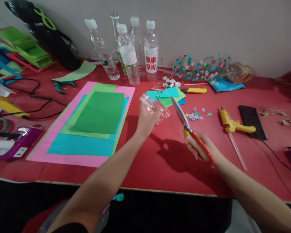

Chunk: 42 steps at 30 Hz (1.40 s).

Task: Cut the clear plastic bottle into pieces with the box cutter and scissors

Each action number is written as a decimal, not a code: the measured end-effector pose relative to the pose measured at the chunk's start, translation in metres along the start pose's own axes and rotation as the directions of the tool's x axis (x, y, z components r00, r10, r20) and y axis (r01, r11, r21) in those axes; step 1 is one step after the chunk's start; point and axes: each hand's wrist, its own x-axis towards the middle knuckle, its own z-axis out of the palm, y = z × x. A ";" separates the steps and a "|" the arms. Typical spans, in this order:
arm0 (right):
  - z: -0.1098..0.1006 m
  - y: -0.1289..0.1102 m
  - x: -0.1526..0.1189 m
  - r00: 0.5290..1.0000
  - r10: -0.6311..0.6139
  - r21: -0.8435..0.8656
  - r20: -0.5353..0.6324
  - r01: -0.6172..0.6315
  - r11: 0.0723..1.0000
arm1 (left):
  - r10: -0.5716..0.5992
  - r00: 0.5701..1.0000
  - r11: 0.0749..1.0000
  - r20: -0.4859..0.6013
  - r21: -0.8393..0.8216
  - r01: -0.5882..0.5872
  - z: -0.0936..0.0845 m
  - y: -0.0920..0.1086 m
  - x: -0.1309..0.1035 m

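My left hand (pixel 146 119) is closed around a crumpled piece of clear plastic (pixel 165 111), just above the red table. In my right hand (pixel 196 145) are scissors (pixel 180 111) with orange-red handles, their blades pointing up and away toward the middle; the blades look closed together. Beyond the plastic lie blue and green paper pieces (pixel 169 94). Small coloured paper stars (pixel 195 115) lie in a loose pile past the scissor blades. Left of my left hand, stacked sheets of coloured paper (pixel 99 111) lie flat, dark green on top.
Several plastic bottles (pixel 151 51) stand against the wall. A yellow glue gun (pixel 235 123) and a black phone (pixel 253 121) lie at right. Behind are a yellow cutter (pixel 196 90) and a star-filled clear container (pixel 201 69). At left are a black umbrella-like bag (pixel 53 42), cables and a purple power strip (pixel 24 140).
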 end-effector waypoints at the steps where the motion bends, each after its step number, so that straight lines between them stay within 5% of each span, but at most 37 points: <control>1: -0.001 -0.001 0.002 0.997 -0.007 0.000 -0.081 0.007 1.000 | -0.038 0.998 0.998 0.045 -0.049 0.040 0.002 0.001 -0.003; 4: -0.004 -0.002 0.009 0.959 0.035 -0.048 -0.280 -0.050 0.998 | -0.167 0.971 0.976 0.172 -0.113 0.188 0.009 0.003 -0.015; 8: -0.004 0.003 0.015 0.924 -0.031 -0.128 -0.380 -0.019 0.992 | -0.284 0.911 0.945 0.299 -0.071 0.318 0.017 0.001 -0.032; 13: -0.004 0.011 0.018 0.891 -0.243 -0.339 -0.383 0.110 0.935 | -0.375 0.813 0.912 0.445 0.017 0.411 0.017 0.001 -0.037; 16: -0.005 0.011 0.018 0.908 -0.266 -0.433 -0.324 0.108 0.895 | -0.368 0.720 0.892 0.588 0.005 0.451 0.011 0.002 -0.032; 18: -0.004 0.011 0.019 0.920 -0.267 -0.478 -0.286 0.104 0.872 | -0.341 0.695 0.890 0.633 -0.020 0.455 0.008 0.001 -0.029; 23: -0.001 0.011 0.020 0.933 -0.269 -0.491 -0.238 0.123 0.862 | -0.386 0.757 0.884 0.528 -0.025 0.468 0.008 -0.002 -0.027; 30: -0.005 0.012 0.019 0.922 -0.268 -0.404 -0.279 0.141 0.904 | -0.381 0.716 0.889 0.585 0.020 0.457 0.005 -0.002 -0.024; 42: 0.002 0.011 0.016 0.933 -0.274 -0.459 -0.232 0.144 0.877 | -0.310 0.890 0.948 0.335 0.042 0.315 0.018 -0.010 -0.036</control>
